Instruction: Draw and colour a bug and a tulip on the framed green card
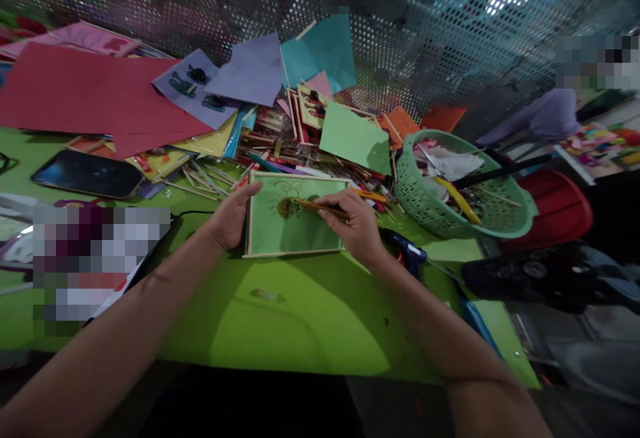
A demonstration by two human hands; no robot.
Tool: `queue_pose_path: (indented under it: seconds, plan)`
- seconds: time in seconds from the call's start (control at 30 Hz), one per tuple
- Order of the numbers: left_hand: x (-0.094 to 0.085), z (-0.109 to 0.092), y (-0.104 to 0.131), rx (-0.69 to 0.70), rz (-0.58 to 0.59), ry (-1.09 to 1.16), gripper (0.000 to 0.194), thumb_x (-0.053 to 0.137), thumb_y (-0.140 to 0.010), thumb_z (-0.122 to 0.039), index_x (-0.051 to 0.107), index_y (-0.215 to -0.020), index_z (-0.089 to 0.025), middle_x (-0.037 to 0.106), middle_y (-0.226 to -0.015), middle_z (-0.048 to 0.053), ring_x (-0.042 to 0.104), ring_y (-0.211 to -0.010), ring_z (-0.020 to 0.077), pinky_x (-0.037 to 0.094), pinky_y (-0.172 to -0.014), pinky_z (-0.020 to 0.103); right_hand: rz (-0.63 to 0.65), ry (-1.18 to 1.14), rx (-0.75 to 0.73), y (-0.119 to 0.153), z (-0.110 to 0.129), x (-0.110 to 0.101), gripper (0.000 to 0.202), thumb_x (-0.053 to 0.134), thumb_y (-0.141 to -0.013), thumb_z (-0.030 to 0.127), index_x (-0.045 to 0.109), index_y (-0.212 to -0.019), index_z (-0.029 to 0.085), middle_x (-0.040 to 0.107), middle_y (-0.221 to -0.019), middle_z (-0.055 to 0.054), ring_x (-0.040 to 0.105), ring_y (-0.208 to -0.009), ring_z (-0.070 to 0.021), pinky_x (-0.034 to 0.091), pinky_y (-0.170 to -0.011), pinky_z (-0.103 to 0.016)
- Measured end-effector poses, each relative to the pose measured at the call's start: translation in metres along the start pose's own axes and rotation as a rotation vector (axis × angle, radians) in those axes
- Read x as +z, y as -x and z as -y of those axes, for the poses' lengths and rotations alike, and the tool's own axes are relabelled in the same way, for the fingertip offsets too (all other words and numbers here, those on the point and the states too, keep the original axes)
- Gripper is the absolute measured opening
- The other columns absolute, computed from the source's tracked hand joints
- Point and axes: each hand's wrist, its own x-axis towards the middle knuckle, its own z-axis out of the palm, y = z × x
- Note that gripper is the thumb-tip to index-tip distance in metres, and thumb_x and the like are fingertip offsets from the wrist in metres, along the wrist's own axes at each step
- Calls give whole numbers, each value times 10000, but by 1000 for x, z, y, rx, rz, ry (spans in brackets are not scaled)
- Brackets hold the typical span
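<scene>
A light green paper picture with a border of thin wooden sticks lies on the green table, drawn with two round eyes and a dark, brownish round shape. My left hand grips its left edge, thumb on the upper corner and the other fingers partly hidden. My right hand rests over the right side of the picture, fingers closed around a slim orange-brown pencil. The pencil's tip points left, at the dark round shape; whether it touches the paper I cannot tell.
Behind the picture lie heaped sticks and coloured paper sheets. A green basket with tools stands right, near a blue glue gun. On the left is a phone. A small clear piece lies in front.
</scene>
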Motion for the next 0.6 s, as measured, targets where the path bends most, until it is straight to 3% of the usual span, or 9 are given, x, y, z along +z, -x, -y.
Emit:
queue_pose_path:
  seconds: [0.43,0.6]
  plan:
    - [1,0,0,1,2,4,573,627,-793,-464,677,-1271,-150,803,-974,132,733,-1017,376,556,-973,500,18,37,-20,-1,0,1,174,637,-914,184,710,-1055,255,710,-978,-37,645,-905,-188,534,-800,-342]
    - [-1,1,0,12,54,-6,576,612,-806,-465,669,-1271,-130,801,-979,139,743,-994,357,559,-969,496,33,56,-37,-1,-1,2,167,640,-913,182,713,-1050,242,699,-956,-41,647,-888,-185,534,-770,-329]
